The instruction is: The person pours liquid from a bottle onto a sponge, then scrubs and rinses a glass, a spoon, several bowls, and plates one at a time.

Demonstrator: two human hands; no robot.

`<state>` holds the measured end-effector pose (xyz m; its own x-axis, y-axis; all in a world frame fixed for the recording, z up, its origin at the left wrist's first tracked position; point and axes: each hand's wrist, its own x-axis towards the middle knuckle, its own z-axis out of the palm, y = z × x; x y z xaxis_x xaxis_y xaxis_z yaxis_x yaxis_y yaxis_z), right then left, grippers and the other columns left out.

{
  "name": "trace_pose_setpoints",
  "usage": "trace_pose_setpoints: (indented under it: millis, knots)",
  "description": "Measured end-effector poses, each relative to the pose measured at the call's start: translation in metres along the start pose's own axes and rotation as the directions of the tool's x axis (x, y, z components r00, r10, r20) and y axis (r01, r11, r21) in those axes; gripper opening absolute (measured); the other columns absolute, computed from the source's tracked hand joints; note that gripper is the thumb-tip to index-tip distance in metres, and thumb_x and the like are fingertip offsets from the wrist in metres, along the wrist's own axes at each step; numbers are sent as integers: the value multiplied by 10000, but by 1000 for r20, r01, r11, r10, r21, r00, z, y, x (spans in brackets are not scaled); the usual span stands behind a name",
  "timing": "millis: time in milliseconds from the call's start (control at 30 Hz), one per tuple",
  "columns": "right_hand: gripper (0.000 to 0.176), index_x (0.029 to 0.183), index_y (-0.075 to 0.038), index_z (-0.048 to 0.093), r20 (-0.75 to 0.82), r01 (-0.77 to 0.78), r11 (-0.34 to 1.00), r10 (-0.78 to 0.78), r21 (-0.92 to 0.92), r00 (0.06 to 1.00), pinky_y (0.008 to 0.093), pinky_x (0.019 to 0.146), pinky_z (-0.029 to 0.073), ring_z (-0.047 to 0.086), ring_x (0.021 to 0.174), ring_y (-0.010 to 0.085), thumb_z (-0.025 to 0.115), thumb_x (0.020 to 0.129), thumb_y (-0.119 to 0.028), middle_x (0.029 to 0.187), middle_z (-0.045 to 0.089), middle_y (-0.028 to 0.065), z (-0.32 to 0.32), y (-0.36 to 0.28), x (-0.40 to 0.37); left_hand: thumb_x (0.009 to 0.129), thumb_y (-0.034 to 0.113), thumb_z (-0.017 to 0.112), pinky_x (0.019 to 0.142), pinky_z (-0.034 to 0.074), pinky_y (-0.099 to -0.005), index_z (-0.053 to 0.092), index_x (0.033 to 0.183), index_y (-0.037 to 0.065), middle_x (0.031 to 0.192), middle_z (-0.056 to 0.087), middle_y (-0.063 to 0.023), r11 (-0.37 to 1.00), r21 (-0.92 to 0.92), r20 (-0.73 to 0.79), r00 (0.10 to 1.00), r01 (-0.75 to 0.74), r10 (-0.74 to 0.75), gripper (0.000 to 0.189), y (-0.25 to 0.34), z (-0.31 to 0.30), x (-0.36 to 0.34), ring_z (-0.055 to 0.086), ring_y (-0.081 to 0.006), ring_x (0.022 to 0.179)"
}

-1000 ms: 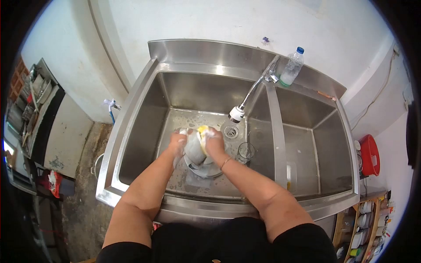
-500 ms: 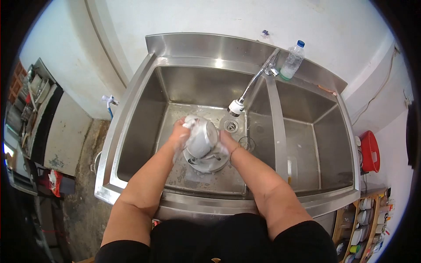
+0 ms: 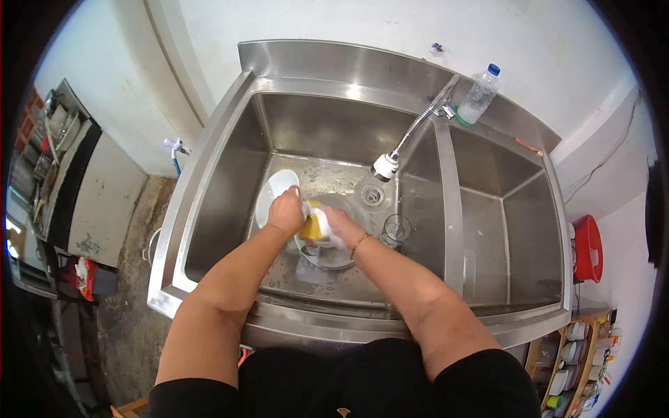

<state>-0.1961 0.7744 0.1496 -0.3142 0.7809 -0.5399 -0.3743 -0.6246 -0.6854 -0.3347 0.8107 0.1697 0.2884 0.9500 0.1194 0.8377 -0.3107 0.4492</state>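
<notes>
A foamy yellow sponge (image 3: 317,224) is in my right hand (image 3: 340,224), whose fingers are closed round it. My left hand (image 3: 286,210) is curled just left of the sponge, overlapping the right side of a white bowl (image 3: 277,187). Whether it grips the bowl's rim or the sponge's edge is hidden. Beneath both hands lies a stack of wet dishes (image 3: 338,261), partly covered by my hands and suds. To the right of my right hand, a clear drinking glass (image 3: 396,228) stands on the floor of the sink (image 3: 348,292).
A flexible tap with a white spray head (image 3: 385,166) hangs above the drain (image 3: 371,195). A divider (image 3: 451,202) separates the second basin (image 3: 488,230). On the back ledge stands a plastic bottle (image 3: 478,97). A red basin (image 3: 587,249) is beyond the right edge.
The white bowl, held up covered in suds between both hands before, is now at the left behind my left hand. The yellow sponge has come into view. My view has shifted slightly.
</notes>
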Motion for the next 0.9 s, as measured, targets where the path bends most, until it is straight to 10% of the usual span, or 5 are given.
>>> trace_pose_setpoints:
  millis: [33,67,100,333,900]
  knots:
    - [296,986,-54,567,0,-3,1000,3,1,1000,448,693,505,600,831,331,423,855,-277,927,606,160,-13,4,4,722,10,525,735,478,-417,487,937,-10,858,597,-227,995,97,128,992,-9,-4,219,-6,3,-2,594,-362,830]
    - [246,978,-57,575,-101,199,783,-315,-590,944,434,698,496,597,832,337,483,815,-217,930,593,184,-27,11,5,737,32,518,762,485,-392,496,971,-13,885,605,-220,986,164,225,974,-12,-26,240,-10,6,-3,603,-341,860]
    - [221,969,-61,584,11,188,234,-600,-954,800,419,703,487,594,833,343,543,774,-158,933,581,208,-31,15,0,737,32,518,762,485,-392,496,971,-13,885,605,-220,986,165,229,973,-12,-26,240,-14,11,-5,603,-341,860]
    - [253,916,-86,605,364,99,-473,-511,-875,779,430,763,459,517,934,337,620,666,-121,980,503,150,-44,52,7,748,53,528,762,496,-380,582,920,2,928,614,-204,954,297,365,926,-22,-92,187,-36,38,-16,612,-324,874]
    - [130,780,-79,650,283,107,-390,-428,-915,858,413,692,491,549,865,332,563,689,-112,911,552,118,-33,45,6,696,183,699,829,485,-353,646,974,61,1073,605,-119,889,456,594,727,49,-345,308,-46,60,-34,587,-273,991]
